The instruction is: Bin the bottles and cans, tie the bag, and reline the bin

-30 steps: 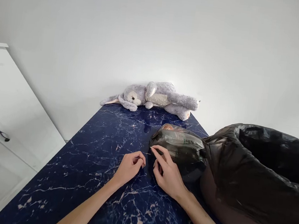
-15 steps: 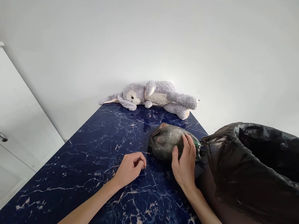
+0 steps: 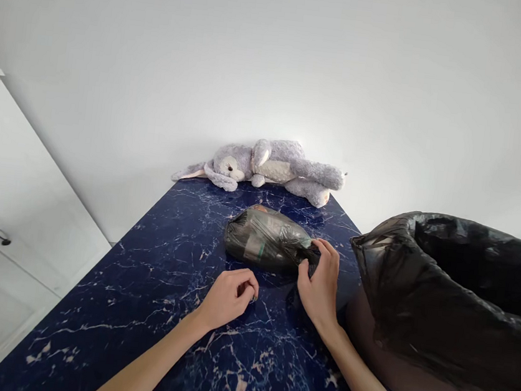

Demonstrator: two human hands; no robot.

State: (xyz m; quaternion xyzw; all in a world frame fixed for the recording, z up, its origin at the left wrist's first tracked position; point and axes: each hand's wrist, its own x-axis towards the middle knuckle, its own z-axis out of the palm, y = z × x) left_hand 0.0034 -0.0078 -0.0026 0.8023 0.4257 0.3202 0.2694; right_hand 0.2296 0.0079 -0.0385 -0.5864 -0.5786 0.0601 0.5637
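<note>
A filled, dark see-through garbage bag point(image 3: 267, 240) lies on its side on the blue marbled table point(image 3: 135, 307). Pale and green items show faintly through its plastic. At the bag's right end, my right hand point(image 3: 320, 284) has its thumb and fingers closed around the gathered plastic. My left hand point(image 3: 230, 299) rests on the table in front of the bag, fingers curled in, apart from the bag and with nothing visible in it.
On the right stands a bin point(image 3: 366, 339) lined with a large black bag point(image 3: 439, 316), its mouth open. A grey plush bunny point(image 3: 273, 169) lies along the far edge against the wall. A white cabinet point(image 3: 11, 192) with a dark handle is at the left.
The filled bag has shifted left and turned, away from the lined bin. My right hand has gone from lying over it to pinching its right end. My left hand has barely moved.
</note>
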